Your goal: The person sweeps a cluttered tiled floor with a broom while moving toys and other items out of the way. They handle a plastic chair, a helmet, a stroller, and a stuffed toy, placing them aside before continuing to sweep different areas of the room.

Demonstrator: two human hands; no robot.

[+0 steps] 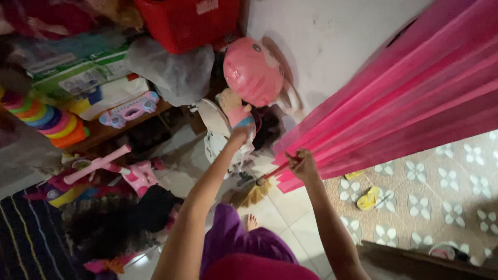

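- The right hand [302,165] is closed around the red handle of a small broom [258,187], gripping it at the lower edge of the pink curtain [404,98].
- The broom slopes down and away from that hand, its straw-coloured bristles spread on the pale tiled floor [280,215] just beside the curtain's hem and above a bare foot [251,222].
- The left hand [239,134] reaches further from the curtain and is closed on a doll [236,111] in a pink and blue top.
- Beyond the doll, well apart from the curtain, a red plastic basket [189,21] sits high up; I cannot tell what is in it.
- A yellow sandal [368,198] lies on the patterned floor below the curtain.
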